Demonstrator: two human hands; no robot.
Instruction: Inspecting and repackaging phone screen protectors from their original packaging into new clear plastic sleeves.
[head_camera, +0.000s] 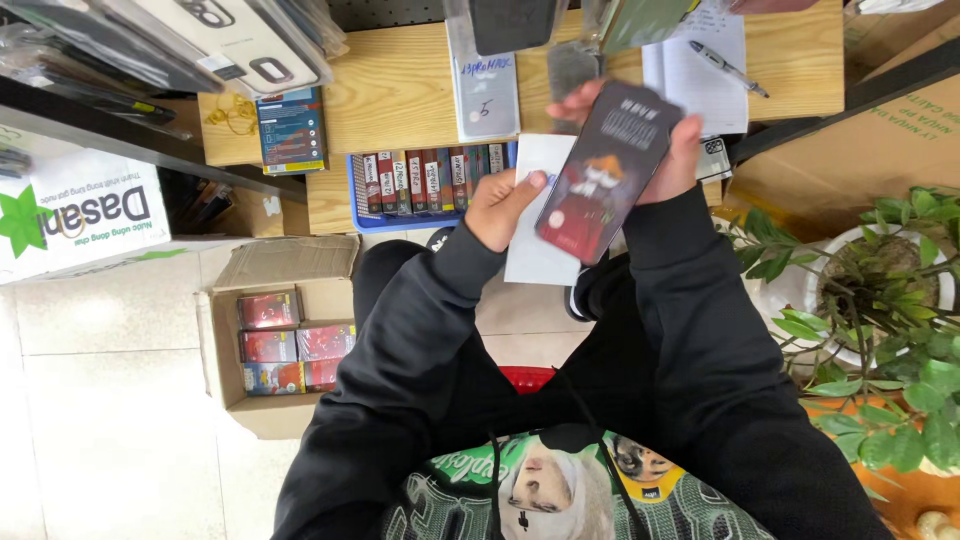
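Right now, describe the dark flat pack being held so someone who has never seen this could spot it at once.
Start at the wooden desk at the top, then drop to the two hands in black sleeves just below it. The right hand holds the dark pack tilted, over a white envelope in the left hand. Unlike the plain envelope, it is dark with a red cartoon picture.

A wooden table (400, 90) fills the top of the view. On it lies an open notebook (700, 60) with a pen (727, 68) across its page. At the table's front edge sits a blue tray (360, 222) of small boxes. Left of the table, on the tiled floor, stands an open cardboard box (275, 265) holding red packets. Right of the table grows a potted plant (880, 300).
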